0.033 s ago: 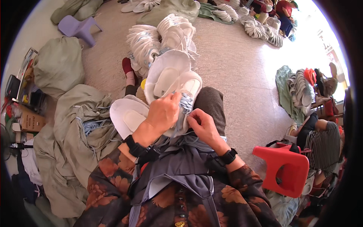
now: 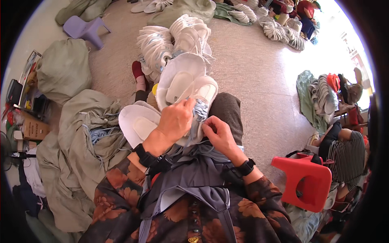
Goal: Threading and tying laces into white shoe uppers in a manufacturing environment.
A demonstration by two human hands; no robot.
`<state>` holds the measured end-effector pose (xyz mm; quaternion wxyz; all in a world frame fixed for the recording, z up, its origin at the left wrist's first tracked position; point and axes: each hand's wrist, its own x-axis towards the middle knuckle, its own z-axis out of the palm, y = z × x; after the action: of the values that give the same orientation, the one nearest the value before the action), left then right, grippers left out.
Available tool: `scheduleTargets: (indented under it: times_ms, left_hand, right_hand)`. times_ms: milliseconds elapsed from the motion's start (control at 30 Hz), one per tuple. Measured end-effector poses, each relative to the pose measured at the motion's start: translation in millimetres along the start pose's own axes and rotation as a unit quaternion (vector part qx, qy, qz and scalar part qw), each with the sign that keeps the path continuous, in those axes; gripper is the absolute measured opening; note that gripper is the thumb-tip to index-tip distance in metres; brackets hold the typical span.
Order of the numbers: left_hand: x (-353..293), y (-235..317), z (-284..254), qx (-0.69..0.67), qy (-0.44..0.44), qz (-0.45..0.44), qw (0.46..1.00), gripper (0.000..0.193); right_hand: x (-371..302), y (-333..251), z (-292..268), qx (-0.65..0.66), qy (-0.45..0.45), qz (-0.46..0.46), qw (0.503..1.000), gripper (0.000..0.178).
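Observation:
In my lap lies a white shoe upper point(image 2: 207, 90) with light blue laces point(image 2: 200, 110) running across its front. My left hand point(image 2: 175, 120) is closed on its left side, thumb and forefinger at the laces. On the other side my right hand point(image 2: 220, 133) pinches its fingertips together close against the upper's right edge; what sits between them is too small to make out. Behind the upper stands a white shoe piece with a pale insole point(image 2: 180, 67). Another such white piece point(image 2: 133, 121) rests left of my left hand.
Stacked white shoe uppers point(image 2: 156, 46) stand on the floor ahead. Grey-green cloth sacks point(image 2: 67, 71) and a purple stool point(image 2: 83, 30) are at the left. A red stool point(image 2: 310, 178) stands at the right, near a person in striped clothing point(image 2: 346, 156). More people sit far right.

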<state>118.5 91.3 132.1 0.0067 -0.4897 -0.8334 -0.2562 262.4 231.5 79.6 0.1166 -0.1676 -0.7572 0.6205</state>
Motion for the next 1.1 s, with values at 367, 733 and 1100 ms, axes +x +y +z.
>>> scheduleTargets:
  times_ms: [367, 733, 1100]
  left_hand:
    - [-21.6, -2.0, -5.6, -0.112, 0.116, 0.013, 0.987, 0.029]
    - [-29.5, -8.4, -9.8, -0.126, 0.114, -0.017, 0.985, 0.02]
    - [-55.0, 11.6, -0.3, 0.071, 0.116, 0.101, 0.986, 0.023]
  right_hand:
    - [-4.3, -18.2, -4.4, -0.056, -0.03, -0.001, 0.998, 0.013]
    - [-21.7, -39.1, -6.6, -0.21, -0.162, -0.088, 0.96, 0.021]
    - [-24.5, -44.1, -43.1, -0.031, -0.118, 0.043, 0.992, 0.023]
